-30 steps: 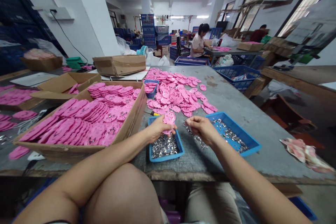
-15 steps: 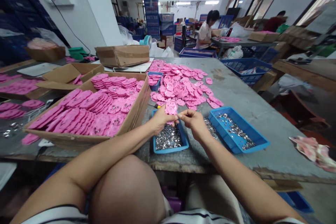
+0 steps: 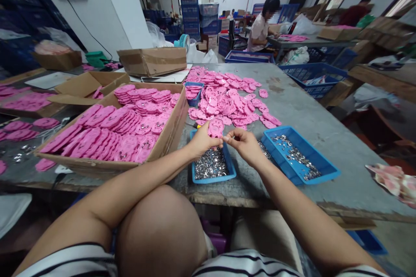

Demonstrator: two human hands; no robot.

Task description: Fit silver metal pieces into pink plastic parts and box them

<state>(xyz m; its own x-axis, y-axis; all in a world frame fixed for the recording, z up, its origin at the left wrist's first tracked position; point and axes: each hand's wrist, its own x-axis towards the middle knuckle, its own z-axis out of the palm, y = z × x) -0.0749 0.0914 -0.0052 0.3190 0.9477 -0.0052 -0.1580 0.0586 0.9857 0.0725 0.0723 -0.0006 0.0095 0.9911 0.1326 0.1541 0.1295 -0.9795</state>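
Note:
My left hand is closed on a pink scalloped plastic piece, holding it upright over a blue tray of small shiny metal parts. At the piece's lower right edge, the fingertips of my right hand are pinched together. Whatever sits in that pinch is too small to make out. Beyond my hands spreads a heap of similar pink pieces. A second blue tray with scattered metal parts stands to the right of my right hand.
On the left stands a cardboard box packed with stacked pink pieces. Behind it are an open carton and another cardboard box. A crumpled cloth lies at the far right. A person sits at another table farther back.
The camera view has tilted and shifted slightly. My left hand still holds the pink piece, now turned a little, and my right fingertips stay at its edge.

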